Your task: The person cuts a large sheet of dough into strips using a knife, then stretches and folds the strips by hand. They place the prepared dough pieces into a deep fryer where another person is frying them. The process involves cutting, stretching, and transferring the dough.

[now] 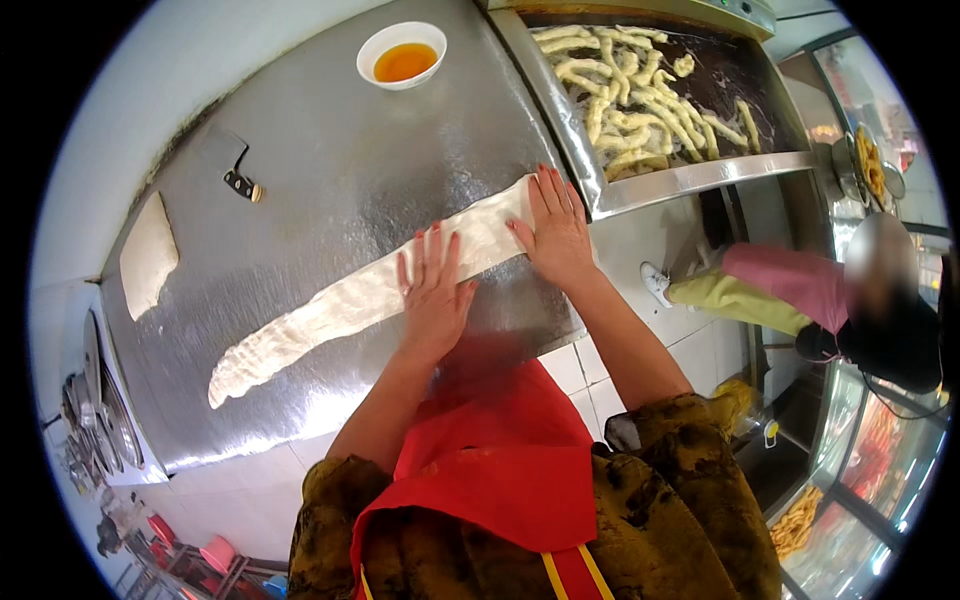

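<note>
A long flattened strip of dough (322,322) lies diagonally across the metal worktop (300,187). My left hand (433,300) rests on its middle with fingers spread. At the strip's far right end, my right hand (559,232) presses flat, thumb apart from the fingers. Neither hand grips anything. A separate piece of dough (148,255) lies near the left edge. Between it and a white bowl (365,64) of orange liquid (405,62) is a cutter with a black riveted handle (241,185); its blade is hard to make out against the metal.
Beyond my right hand, a fryer (697,171) holds many pale dough sticks (660,105) in dark oil. A person (787,289) stands to the right. Metal lids and pans (101,420) are beside the worktop's left end. Fried pieces (870,165) fill a container at upper right.
</note>
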`<act>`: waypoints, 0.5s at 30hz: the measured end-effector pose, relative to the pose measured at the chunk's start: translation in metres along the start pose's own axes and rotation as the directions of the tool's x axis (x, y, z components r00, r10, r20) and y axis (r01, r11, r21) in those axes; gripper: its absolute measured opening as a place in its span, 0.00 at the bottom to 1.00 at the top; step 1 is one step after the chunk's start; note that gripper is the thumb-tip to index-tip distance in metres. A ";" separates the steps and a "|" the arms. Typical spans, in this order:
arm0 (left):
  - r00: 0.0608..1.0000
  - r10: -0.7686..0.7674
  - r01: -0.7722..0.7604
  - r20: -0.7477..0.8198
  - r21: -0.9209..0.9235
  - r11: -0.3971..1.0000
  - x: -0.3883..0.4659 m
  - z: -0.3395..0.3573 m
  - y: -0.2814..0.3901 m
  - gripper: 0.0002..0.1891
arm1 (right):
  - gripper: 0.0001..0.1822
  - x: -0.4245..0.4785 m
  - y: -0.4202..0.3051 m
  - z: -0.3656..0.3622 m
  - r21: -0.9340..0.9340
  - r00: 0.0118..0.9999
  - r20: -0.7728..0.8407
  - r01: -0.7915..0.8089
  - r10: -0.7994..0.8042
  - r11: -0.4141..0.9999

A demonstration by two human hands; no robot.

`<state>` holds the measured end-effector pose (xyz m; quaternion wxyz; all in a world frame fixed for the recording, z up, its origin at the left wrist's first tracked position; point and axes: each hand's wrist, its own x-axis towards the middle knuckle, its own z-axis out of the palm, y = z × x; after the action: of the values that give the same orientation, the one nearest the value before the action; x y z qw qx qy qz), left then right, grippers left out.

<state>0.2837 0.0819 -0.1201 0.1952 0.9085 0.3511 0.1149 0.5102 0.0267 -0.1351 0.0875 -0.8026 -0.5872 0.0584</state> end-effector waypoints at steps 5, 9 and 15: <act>0.996 0.087 -0.087 0.001 0.062 0.994 0.027 0.042 0.004 0.41 | 0.38 0.005 0.010 0.030 -0.069 0.994 -0.055 0.091 -0.095 0.993; 0.986 0.054 -0.049 0.155 -0.034 0.998 0.041 0.034 0.003 0.38 | 0.35 0.003 0.009 0.017 -0.183 1.000 0.023 -0.006 0.010 0.983; 0.965 -0.183 0.160 -0.186 -0.131 0.978 -0.004 -0.010 -0.028 0.36 | 0.34 -0.005 -0.064 0.027 -0.048 0.965 0.022 0.261 -0.260 0.964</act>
<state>0.2604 0.1007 -0.1239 0.2206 0.8461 0.4388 0.2071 0.4434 0.0424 -0.1483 0.0696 -0.7198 -0.6897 0.0374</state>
